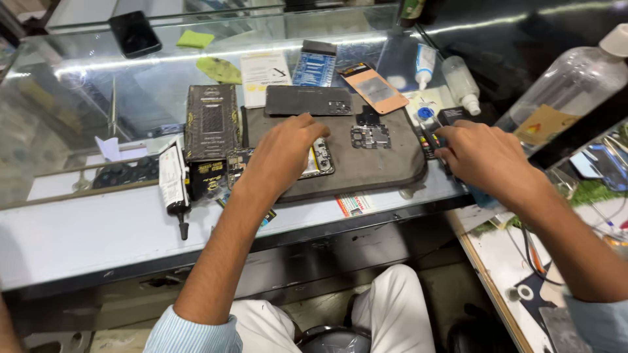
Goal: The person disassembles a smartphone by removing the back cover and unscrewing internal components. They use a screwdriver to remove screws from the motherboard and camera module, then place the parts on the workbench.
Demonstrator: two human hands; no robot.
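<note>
Clearly the left hand [286, 151] rests with loose fingers, gripping nothing, on the opened phone body with bare circuit parts [317, 160] upon the grey work mat [366, 163], a thin, light, fragile piece best held by its edges.

Left hand [282, 154] and right hand [485, 157] both bare — no gloves, rings, watch or wristband visible. Forearms bare too, right up to the elbows. Sleeves [193, 333] are light blue with fine pale vertical stripes, shirt cloth, bunched or rolled at the elbow; the left one shows a rounded cuff edge, the right one only a small patch at the frame's lower right corner. Trousers [386, 314] are off-white or cream, plain fabric — both knees visible, soft creases over the thighs. No markings or logos readable on any of the clothing.
</note>
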